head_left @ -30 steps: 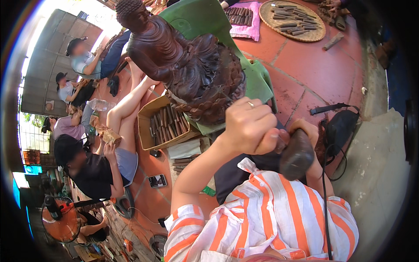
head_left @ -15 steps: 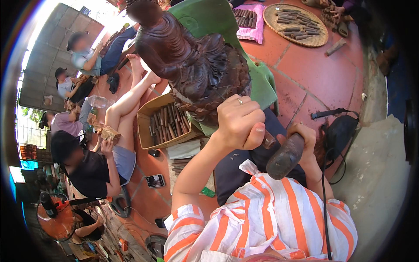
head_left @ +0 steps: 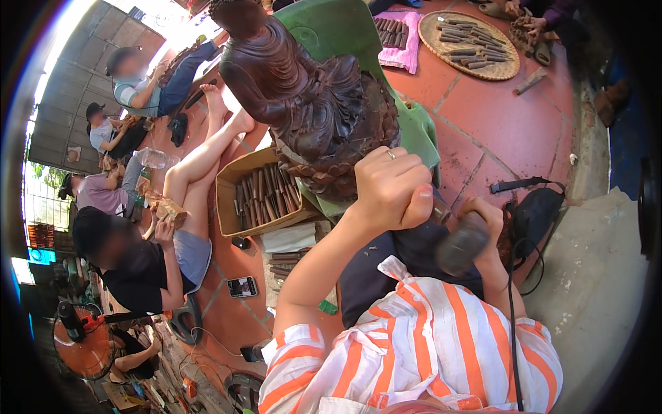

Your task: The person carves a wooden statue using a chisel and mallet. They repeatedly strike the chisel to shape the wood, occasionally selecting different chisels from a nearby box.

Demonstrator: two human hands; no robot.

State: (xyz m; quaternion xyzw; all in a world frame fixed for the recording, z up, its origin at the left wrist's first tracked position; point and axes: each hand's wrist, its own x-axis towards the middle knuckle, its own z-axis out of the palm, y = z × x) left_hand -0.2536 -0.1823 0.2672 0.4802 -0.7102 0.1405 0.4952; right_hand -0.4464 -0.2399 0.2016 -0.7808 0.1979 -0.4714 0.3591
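Note:
A dark brown carved wooden statue of a seated figure [head_left: 303, 103] leans on a green plastic chair [head_left: 331, 31] in front of me. My left hand [head_left: 394, 188] is closed beside the statue's base around a chisel [head_left: 441, 211]. Only the butt of its handle shows past my thumb; the blade is hidden. My right hand [head_left: 485, 219] grips a dark rounded mallet [head_left: 462, 245], slightly smeared by motion. The mallet head is close to the chisel's butt, and I cannot tell whether they touch.
Left of the statue stands a cardboard box [head_left: 227, 186] packed with chisels. A phone [head_left: 243, 287] lies on the tiled floor. Another person [head_left: 138, 255] sits at the left holding a carving. Far right are a round woven tray [head_left: 431, 45] of tools and a black bag [head_left: 541, 207].
My left hand with the chisel has shifted slightly right. The mallet head has moved up and to the right. The view has also shifted a little.

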